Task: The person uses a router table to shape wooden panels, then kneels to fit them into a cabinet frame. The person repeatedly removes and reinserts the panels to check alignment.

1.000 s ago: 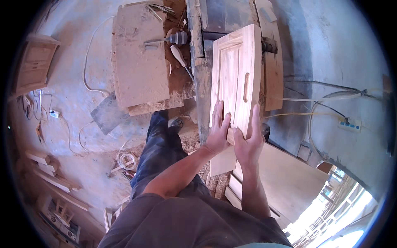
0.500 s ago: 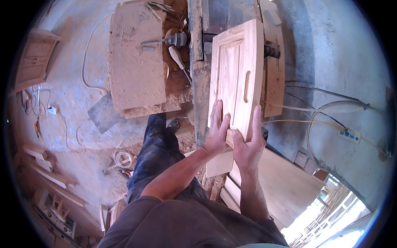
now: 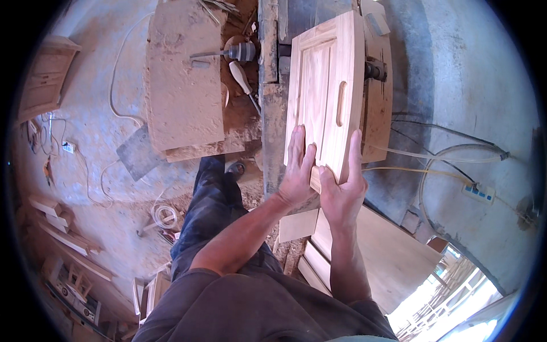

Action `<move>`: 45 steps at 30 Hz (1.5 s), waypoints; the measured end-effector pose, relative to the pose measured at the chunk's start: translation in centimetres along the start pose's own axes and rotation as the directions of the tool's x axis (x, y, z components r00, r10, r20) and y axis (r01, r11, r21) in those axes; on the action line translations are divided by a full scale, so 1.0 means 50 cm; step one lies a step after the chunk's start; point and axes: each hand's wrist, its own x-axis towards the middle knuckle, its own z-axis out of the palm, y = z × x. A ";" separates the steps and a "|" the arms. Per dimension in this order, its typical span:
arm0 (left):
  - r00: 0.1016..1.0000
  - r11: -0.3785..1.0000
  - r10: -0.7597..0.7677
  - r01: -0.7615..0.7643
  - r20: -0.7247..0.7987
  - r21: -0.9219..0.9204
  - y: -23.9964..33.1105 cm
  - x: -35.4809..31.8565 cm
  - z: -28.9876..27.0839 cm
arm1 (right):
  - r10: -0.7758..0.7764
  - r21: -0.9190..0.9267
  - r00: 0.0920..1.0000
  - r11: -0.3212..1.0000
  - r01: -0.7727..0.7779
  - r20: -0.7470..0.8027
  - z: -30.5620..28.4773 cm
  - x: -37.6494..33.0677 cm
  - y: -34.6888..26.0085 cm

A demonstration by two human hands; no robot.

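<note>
A pale wooden cabinet door (image 3: 319, 85) with a recessed centre panel and an oblong slot near its right edge lies lengthwise away from me on a machine bench (image 3: 276, 119). My left hand (image 3: 297, 174) is closed over the door's near left part, fingers extended along the face. My right hand (image 3: 343, 194) grips the near right corner, its thumb at the near end and its fingers along the right edge. The undersides of both grips are hidden. Beyond the slot, a dark metal shaft fitting (image 3: 375, 70) shows just right of the door.
A dusty board (image 3: 185, 74) lies left of the bench, near a drill chuck (image 3: 242, 52) and a white-handled screwdriver (image 3: 240, 77). Large panels (image 3: 393, 251) lean at lower right. Cables and a power strip (image 3: 478, 192) lie on the right floor. Timber pieces (image 3: 74, 236) are at left.
The door has slid slightly farther away from me, with both hands moving along with it. My view has shifted a little too.
</note>
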 end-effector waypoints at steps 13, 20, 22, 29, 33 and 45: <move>1.000 1.000 0.011 -0.010 -0.022 0.007 -0.024 0.066 0.012 | 0.099 0.070 0.995 0.992 -0.101 0.032 0.000 0.071 -0.024; 0.999 1.000 0.018 -0.018 -0.042 -0.001 -0.037 0.113 0.016 | 0.061 0.068 0.998 0.996 -0.061 0.012 0.009 0.118 -0.029; 0.999 1.000 0.015 -0.015 -0.048 -0.005 -0.040 0.126 0.017 | -0.024 0.011 0.999 1.000 0.024 -0.036 0.014 0.133 -0.015; 0.999 1.000 -0.028 0.028 -0.023 -0.004 -0.057 0.168 0.016 | -0.104 -0.025 0.992 0.994 0.103 -0.064 0.025 0.186 -0.009; 0.999 0.999 -0.036 0.036 -0.033 0.008 -0.069 0.194 0.020 | -0.086 -0.015 0.995 0.996 0.085 -0.056 0.029 0.212 -0.023; 0.999 0.999 -0.049 0.048 -0.023 -0.019 -0.087 0.234 0.018 | -0.042 0.085 0.999 0.995 0.043 -0.020 0.035 0.254 -0.034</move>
